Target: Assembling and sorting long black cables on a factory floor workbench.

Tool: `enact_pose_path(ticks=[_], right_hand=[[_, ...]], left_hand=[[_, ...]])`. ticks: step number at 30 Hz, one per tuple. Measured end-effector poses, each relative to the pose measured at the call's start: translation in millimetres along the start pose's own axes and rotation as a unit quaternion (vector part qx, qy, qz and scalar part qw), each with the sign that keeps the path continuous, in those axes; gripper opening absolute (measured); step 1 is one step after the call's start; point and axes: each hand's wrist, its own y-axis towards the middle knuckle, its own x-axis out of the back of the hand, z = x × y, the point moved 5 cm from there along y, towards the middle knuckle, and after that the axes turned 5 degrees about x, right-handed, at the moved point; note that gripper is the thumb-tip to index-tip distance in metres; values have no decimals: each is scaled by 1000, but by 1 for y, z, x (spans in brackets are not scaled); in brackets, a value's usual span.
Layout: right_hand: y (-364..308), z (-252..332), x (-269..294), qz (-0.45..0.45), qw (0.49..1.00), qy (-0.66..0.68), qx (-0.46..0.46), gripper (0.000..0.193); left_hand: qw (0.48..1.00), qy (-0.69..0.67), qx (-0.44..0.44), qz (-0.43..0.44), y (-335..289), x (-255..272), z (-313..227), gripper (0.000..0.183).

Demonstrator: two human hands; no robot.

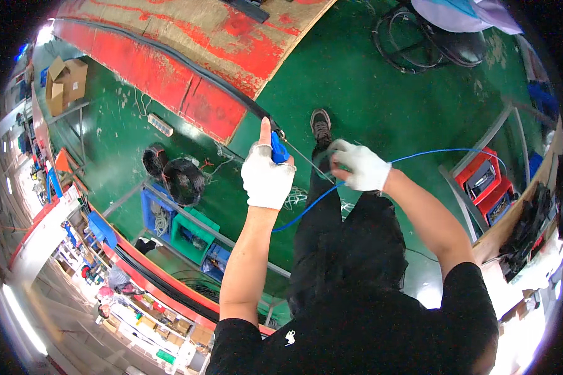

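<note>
1. The left hand (267, 177), in a white work glove, is closing around a blue-handled tool (279, 150), with the bare tip of 1 finger pointing up along the black cable (187, 64).
2. The tool's tip is meeting the end of that black cable just above the hand — the cable is running from there up and to the left along the edge of a red and bare-wood board (194, 44).
3. The right hand (360, 167), also gloved in white, is curling shut around a thin blue wire (438, 152), and its fingertips are pinching near a thin grey strand (306, 157) that is stretching from the tool toward it.
4. The blue wire is arcing away to the right toward red bins (485, 181) on a metal rack, while another length of it is dropping down and to the left between the 2 forearms.
5. Below the hands the person's dark trousers and 1 shoe (320, 125) are showing against the green floor (369, 81).
6. To the left, 2 coils of black wire (182, 180) are lying on the floor near blue and green crates (194, 236) — well apart from both hands.
7. A white power strip (160, 125) is lying on the floor beside the board's lower edge.
</note>
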Motion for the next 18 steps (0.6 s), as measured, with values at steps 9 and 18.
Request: enact_pose_path(ticks=[9, 18], right_hand=[[-112, -121, 13, -191, 920, 167, -300, 24], [17, -3, 43, -242, 969, 16, -45, 24]], left_hand=[[1000, -9, -12, -5, 1, -1, -3, 92], [1000, 6, -13, -6, 4, -5, -4, 86]])
